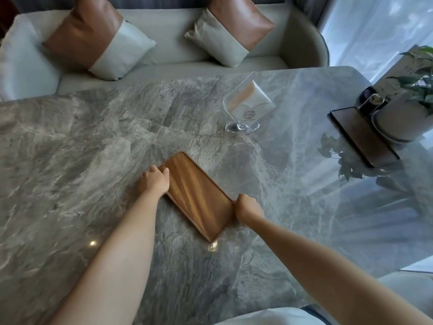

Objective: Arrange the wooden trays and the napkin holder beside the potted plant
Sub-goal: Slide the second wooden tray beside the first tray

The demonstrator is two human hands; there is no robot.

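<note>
A light brown wooden tray [195, 195] lies diagonally on the grey marble table [70, 148] near the middle. My left hand [154, 180] grips its left long edge, thumb on the rim. My right hand [247, 206] grips the opposite long edge near the tray's right corner. A clear napkin holder [246, 106] with white napkins stands farther back, apart from both hands. At the far right a darker wooden tray [360, 137] lies against the white pot of the potted plant [398, 116].
A dark blue mug [369, 99] and an upright card [403, 69] stand behind the pot. A pale sofa [164, 41] with two brown-and-white cushions runs along the table's far edge. A window is at the right.
</note>
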